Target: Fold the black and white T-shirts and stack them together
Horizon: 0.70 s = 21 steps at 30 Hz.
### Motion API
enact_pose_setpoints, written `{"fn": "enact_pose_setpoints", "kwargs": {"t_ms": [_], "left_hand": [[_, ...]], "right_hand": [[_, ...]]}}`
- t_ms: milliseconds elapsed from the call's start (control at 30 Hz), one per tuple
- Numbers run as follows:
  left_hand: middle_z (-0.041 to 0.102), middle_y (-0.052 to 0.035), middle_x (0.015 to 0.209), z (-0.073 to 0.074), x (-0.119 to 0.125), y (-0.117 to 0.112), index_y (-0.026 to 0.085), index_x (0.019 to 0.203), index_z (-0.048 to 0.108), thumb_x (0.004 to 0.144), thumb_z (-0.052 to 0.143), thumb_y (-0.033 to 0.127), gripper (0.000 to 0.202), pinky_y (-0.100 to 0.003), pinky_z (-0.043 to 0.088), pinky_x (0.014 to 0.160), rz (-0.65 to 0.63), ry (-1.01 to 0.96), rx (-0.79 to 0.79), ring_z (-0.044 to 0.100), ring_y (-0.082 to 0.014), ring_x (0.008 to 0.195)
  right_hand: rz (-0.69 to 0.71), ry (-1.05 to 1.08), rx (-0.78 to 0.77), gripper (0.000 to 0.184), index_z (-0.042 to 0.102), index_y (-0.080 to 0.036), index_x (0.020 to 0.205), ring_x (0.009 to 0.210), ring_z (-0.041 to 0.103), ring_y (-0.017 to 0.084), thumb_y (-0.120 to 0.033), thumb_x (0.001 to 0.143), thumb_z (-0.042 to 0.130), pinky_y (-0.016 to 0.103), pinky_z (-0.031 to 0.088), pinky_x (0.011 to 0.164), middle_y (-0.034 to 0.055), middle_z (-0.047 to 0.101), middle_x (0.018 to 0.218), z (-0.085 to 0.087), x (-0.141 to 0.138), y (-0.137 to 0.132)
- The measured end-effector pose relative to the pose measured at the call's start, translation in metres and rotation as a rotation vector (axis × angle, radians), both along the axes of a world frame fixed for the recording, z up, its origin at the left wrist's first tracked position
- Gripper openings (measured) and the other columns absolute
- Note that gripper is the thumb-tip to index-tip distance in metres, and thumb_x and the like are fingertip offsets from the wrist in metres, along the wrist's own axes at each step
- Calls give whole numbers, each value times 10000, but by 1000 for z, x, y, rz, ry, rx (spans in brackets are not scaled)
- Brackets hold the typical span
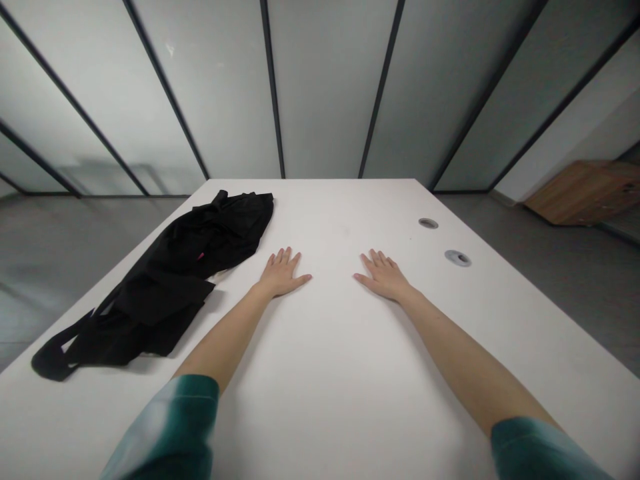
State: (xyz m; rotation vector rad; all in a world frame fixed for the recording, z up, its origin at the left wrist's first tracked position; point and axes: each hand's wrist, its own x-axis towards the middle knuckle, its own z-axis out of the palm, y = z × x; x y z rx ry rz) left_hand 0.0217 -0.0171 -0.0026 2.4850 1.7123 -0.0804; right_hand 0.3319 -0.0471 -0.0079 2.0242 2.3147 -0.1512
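My left hand (281, 273) lies flat on the white table (320, 373), palm down with its fingers spread. Level with it, my right hand (384, 276) rests the same way, a short gap between the two thumbs. Neither one holds anything. To the left of my left hand, and apart from it, a black cloth item (175, 273) lies crumpled along the table's left side. It has a strap-like loop at its near end and a small red spot near the middle. Its folds hide what kind of garment or cloth it is.
Two round grommets (457, 258) are set in the tabletop toward the right edge. Frosted glass panels (325, 87) with dark frames stand behind the table's far edge. A wooden cabinet (585, 192) is on the grey floor at the far right.
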Motion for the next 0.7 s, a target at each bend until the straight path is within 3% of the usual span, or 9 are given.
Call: {"fn": "enact_pose_setpoints", "kwargs": {"t_ms": [333, 700], "left_hand": [[165, -135, 1639, -2, 0, 0, 195, 1566, 257, 895, 252, 757, 875, -507, 154, 1198, -3, -8, 27, 141, -342, 1508], [153, -145, 1641, 0, 0, -1, 182, 1568, 245, 902, 234, 751, 876, -502, 142, 1203, -5, -5, 16, 125, -337, 1511]], "right_hand": [[23, 18, 58, 896, 283, -189, 1565, 1496, 182, 342, -773, 894, 177, 508, 176, 1199, 142, 206, 1630, -14, 7, 6], [22, 21, 54, 894, 276, -180, 1568, 1498, 174, 342, -765, 900, 171, 515, 161, 1200, 143, 197, 1632, -12, 6, 4]]}}
